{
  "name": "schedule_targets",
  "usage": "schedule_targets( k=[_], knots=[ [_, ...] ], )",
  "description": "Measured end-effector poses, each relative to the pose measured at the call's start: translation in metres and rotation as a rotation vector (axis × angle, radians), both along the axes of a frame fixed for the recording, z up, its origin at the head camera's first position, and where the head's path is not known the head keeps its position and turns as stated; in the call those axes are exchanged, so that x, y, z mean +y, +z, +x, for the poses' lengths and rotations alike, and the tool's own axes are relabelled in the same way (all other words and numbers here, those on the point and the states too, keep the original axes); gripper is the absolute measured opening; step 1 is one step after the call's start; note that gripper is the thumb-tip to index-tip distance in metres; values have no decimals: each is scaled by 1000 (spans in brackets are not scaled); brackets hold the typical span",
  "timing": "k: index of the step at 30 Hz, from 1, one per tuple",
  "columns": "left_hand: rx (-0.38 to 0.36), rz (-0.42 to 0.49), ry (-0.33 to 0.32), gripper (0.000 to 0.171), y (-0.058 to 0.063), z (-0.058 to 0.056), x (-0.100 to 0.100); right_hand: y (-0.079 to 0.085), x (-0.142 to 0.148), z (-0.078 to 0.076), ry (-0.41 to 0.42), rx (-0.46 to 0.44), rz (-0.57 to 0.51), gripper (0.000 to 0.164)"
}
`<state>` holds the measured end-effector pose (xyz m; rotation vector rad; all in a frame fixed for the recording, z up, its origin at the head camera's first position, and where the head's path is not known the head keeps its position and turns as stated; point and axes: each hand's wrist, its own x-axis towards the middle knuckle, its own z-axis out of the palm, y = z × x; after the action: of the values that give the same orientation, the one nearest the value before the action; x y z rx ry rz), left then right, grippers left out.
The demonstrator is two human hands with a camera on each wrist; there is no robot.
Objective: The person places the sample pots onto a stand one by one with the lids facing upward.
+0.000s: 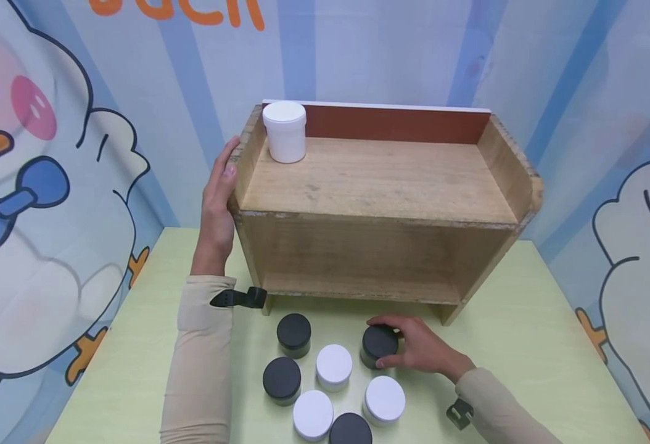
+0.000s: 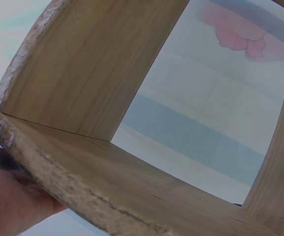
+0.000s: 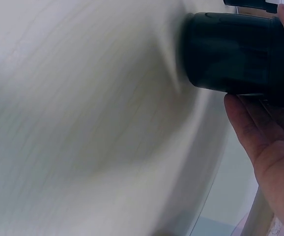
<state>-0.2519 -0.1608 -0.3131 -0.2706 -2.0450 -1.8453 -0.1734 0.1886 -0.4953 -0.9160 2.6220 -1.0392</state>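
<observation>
The right fingers [image 1: 390,320] pinched a black jar [image 1: 378,346]; the left fingers [image 1: 218,168], straight, partly hidden, touched the shelf [image 1: 386,182]; the nearest jar [image 1: 350,430] was cut off.

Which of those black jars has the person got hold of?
The rightmost black jar, near the wooden shelf's right leg: the right hand's thumb and fingers grip it. No hand touches the other three black jars.

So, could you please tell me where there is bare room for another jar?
Bare: the upper shelf, right of the lone white jar; the lower shelf beneath; the table right of the rack, beyond the right hand. Crowded: the table before the rack, with black jars and white jars.
</observation>
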Motion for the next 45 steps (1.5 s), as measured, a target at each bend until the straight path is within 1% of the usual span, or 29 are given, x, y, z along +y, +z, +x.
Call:
schedule_targets(
  k=[6,16,25,38,45],
  knots=[
    [-6,1,1,54,0,0,0,0,0,0,0,-2,4,67],
    [-5,10,-1,53,1,1,0,8,-1,0,5,22,0,67],
    [-5,5,3,54,1,0,0,10,-2,-1,8,37,0,68],
    [0,-3,5,54,3,2,0,14,-3,-1,8,45,6,68],
    [1,-9,1,54,1,1,0,17,-5,-1,7,61,5,67]
  ],
)
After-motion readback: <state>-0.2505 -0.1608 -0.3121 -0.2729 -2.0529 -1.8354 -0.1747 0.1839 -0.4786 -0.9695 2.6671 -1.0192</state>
